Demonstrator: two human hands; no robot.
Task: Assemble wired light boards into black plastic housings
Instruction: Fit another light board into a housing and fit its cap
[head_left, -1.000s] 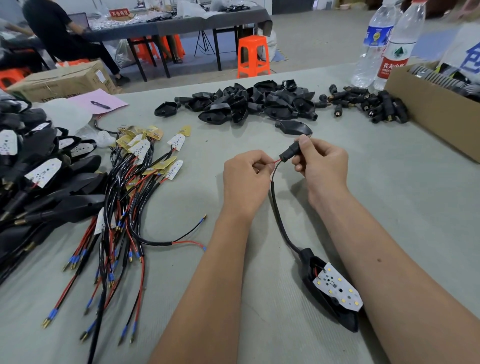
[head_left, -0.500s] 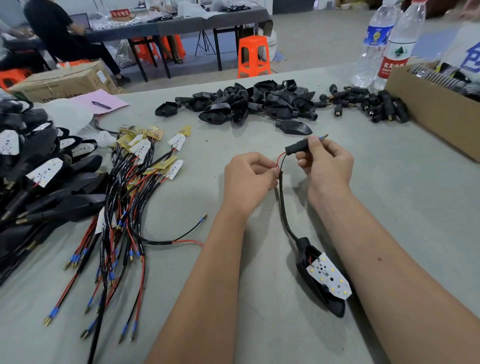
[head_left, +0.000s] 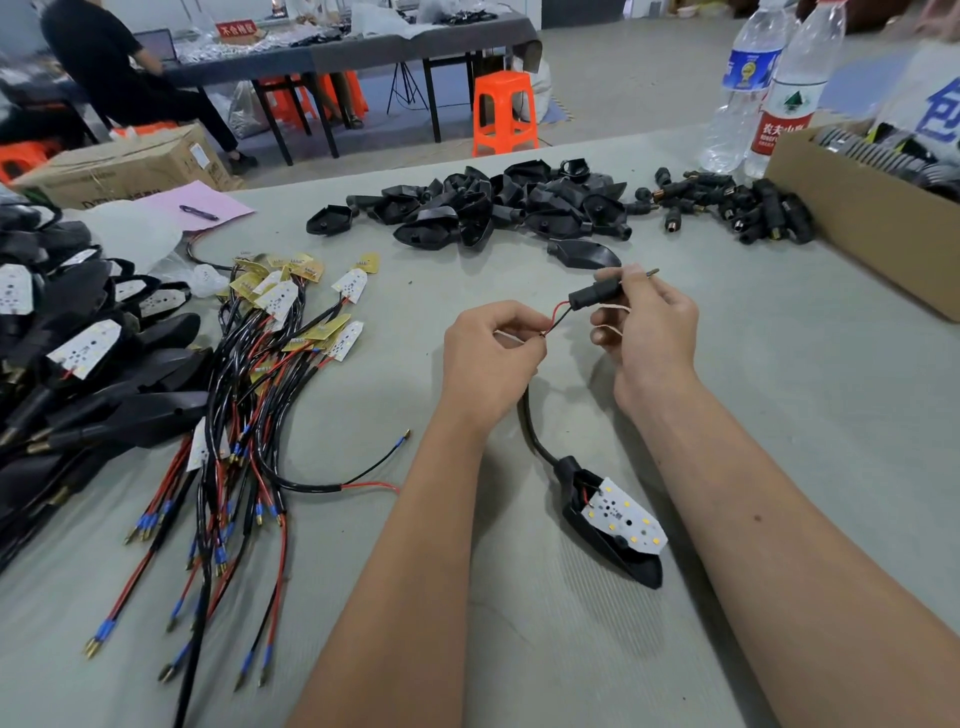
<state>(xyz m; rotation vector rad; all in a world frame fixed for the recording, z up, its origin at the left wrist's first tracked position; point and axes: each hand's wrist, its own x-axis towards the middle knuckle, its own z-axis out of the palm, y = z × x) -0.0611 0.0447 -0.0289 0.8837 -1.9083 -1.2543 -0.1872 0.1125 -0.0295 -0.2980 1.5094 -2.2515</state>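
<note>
We are working our way across the bench (head_left: 727, 415) from its left edge, where a heap of finished housings (head_left: 104, 395) with boards seated is lying, so a fair share of the job is looking done. Just right of that heap, a bundle of wired boards (head_left: 249, 374) is waiting, and at the bench's far side a pile of empty black housings (head_left: 483, 208) and a scatter of small black sleeves (head_left: 743, 213) are telling us plenty is left. Near the bench's middle, our left hand (head_left: 488, 358) is pinching the red and black wires (head_left: 558, 317) in a closed grip, while our right hand (head_left: 644, 332) is gripping a black sleeve (head_left: 592, 296) threaded on them, a terminal tip (head_left: 652, 271) poking beyond the fingers. The cable is trailing toward us to the current housing (head_left: 613, 545), lying between our forearms with its light board (head_left: 623, 519) resting tilted, not yet seated. Compared with a second ago, the terminal is now showing past the sleeve, and the housing is lying nearer to our hands.
</note>
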